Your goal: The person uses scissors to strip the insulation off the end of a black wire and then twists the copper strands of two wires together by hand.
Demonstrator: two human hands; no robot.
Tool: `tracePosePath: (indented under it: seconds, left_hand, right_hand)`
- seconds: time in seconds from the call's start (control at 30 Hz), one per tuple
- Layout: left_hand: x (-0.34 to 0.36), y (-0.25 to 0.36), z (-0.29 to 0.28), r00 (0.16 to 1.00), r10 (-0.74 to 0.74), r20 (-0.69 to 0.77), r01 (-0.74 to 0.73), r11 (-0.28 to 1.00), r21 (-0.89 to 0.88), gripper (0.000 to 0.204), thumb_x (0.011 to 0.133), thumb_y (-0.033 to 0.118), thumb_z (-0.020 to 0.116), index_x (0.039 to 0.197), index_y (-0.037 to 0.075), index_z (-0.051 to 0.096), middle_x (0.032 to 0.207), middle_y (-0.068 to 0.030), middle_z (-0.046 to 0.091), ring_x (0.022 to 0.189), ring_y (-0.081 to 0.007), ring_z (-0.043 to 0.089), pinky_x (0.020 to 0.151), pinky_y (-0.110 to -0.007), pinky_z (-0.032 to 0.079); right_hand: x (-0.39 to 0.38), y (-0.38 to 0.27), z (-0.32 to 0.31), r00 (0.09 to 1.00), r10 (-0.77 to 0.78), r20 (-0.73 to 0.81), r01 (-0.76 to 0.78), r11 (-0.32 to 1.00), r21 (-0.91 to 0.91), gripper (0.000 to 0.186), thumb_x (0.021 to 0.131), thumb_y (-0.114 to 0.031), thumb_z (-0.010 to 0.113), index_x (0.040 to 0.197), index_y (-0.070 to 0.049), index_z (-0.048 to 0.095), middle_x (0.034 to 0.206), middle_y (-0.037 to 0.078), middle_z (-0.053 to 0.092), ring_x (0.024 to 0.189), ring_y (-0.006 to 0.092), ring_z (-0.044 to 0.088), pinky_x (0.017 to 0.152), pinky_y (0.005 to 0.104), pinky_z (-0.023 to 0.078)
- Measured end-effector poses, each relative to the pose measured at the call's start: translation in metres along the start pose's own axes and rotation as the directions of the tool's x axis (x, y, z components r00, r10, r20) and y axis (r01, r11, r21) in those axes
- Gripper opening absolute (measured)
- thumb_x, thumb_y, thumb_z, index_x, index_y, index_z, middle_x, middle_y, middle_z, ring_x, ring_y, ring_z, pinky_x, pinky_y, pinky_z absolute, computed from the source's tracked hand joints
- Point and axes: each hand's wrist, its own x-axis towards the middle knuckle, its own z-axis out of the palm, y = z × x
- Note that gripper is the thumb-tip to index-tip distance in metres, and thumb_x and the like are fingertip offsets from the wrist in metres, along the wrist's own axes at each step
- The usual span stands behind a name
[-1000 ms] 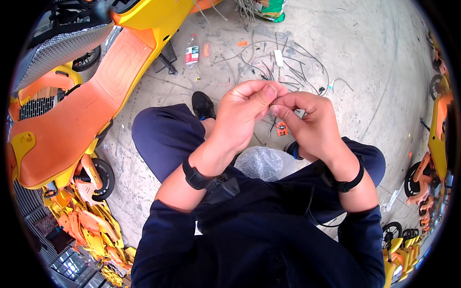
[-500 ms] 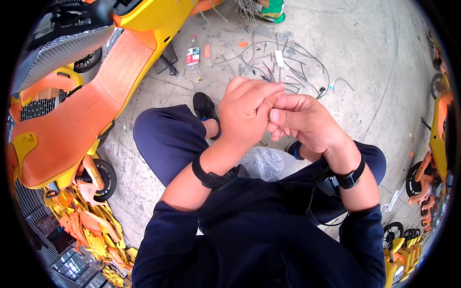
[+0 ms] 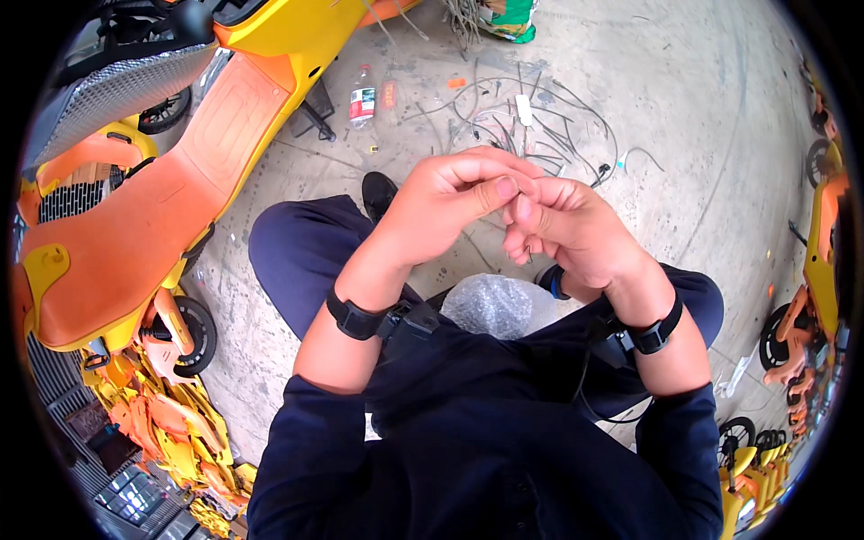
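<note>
My left hand [image 3: 450,200] and my right hand [image 3: 576,225] meet above the floor between my knees, thumbs and fingertips pinched close together. A thin dark wire [image 3: 529,251] pokes out below the fingers of my right hand; most of it is hidden. The left thumb and forefinger close at the same spot, against the right fingertips, where only a sliver of the strand shows. Just beyond the hands, a loose scatter of cut grey and black cables [image 3: 553,126] lies on the concrete, with a white tag-like piece [image 3: 524,110] among them.
A clear bubble-wrap bundle [image 3: 499,306] lies between my legs. A plastic bottle [image 3: 362,103] lies ahead, near a green sack [image 3: 508,20]. To the left stands a yellow and orange scooter [image 3: 135,234], with a heap of body panels [image 3: 171,423] behind it. More scooters [image 3: 823,243] line the right.
My left hand has rolled and its wrist has shifted left and down, so its thumb now shows on top. My right hand stays nearly in place.
</note>
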Motion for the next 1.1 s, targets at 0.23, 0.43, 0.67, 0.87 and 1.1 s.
tracePosePath:
  seconds: [0.23, 0.43, 0.67, 0.87, 1.1]
  left_hand:
    - [-0.004, 0.007, -0.002, 0.998, 0.053, 0.019, -0.055, 0.987, 0.152, 0.019, 0.088, 0.004, 0.061, 0.105, -0.001, 0.068, 0.107, -0.0124, 0.067, 0.1, -0.0188, 0.062, 0.087, -0.03, 0.048]
    - [-0.008, 0.005, 0.013, 0.98, 0.187, -0.067, -0.144, 0.902, 0.407, 0.024, 0.081, -0.002, 0.065, 0.105, 0.0, 0.069, 0.1, -0.0107, 0.069, 0.088, -0.0164, 0.065, 0.077, -0.025, 0.05]
    - [-0.005, -0.007, 0.015, 0.868, 0.444, -0.223, -0.178, 0.697, 0.695, 0.019, 0.078, 0.0, 0.068, 0.097, 0.003, 0.071, 0.086, -0.0085, 0.069, 0.078, -0.0151, 0.065, 0.069, -0.025, 0.05]
    - [-0.004, -0.002, 0.015, 0.863, 0.298, -0.408, -0.104, 0.895, 0.434, 0.013, 0.084, 0.005, 0.068, 0.096, 0.0, 0.069, 0.086, -0.0072, 0.069, 0.078, -0.0134, 0.064, 0.07, -0.025, 0.05]
    - [0.006, -0.015, 0.011, 0.939, 0.038, -0.343, -0.104, 0.979, -0.177, 0.017, 0.093, 0.014, 0.059, 0.103, 0.001, 0.061, 0.096, -0.0107, 0.067, 0.088, -0.0169, 0.063, 0.078, -0.029, 0.05]
  right_hand:
    - [-0.001, 0.0, 0.002, 0.999, -0.022, -0.025, 0.023, 0.999, 0.039, 0.024, 0.093, -0.027, 0.06, 0.092, -0.003, 0.064, 0.076, 0.006, 0.066, 0.067, 0.0102, 0.062, 0.062, 0.0219, 0.049]
    - [0.003, -0.001, -0.008, 0.996, -0.004, -0.087, 0.011, 0.996, 0.088, 0.027, 0.093, -0.026, 0.06, 0.094, 0.0, 0.065, 0.075, 0.006, 0.066, 0.065, 0.0108, 0.061, 0.06, 0.0221, 0.049]
    - [0.003, -0.019, 0.001, 0.982, -0.004, -0.189, -0.002, 1.0, -0.027, 0.026, 0.094, -0.019, 0.057, 0.102, 0.004, 0.064, 0.088, 0.011, 0.069, 0.071, 0.0118, 0.063, 0.064, 0.0234, 0.05]
    - [-0.001, -0.017, 0.003, 0.986, -0.044, -0.159, 0.007, 0.974, -0.228, 0.024, 0.094, -0.015, 0.057, 0.106, 0.004, 0.064, 0.088, 0.009, 0.069, 0.071, 0.0096, 0.061, 0.064, 0.0223, 0.049]
    - [0.001, -0.003, 0.012, 0.979, -0.136, -0.153, 0.078, 0.939, -0.336, 0.022, 0.093, -0.017, 0.058, 0.104, 0.0, 0.067, 0.081, 0.006, 0.069, 0.064, 0.0071, 0.059, 0.06, 0.0207, 0.048]
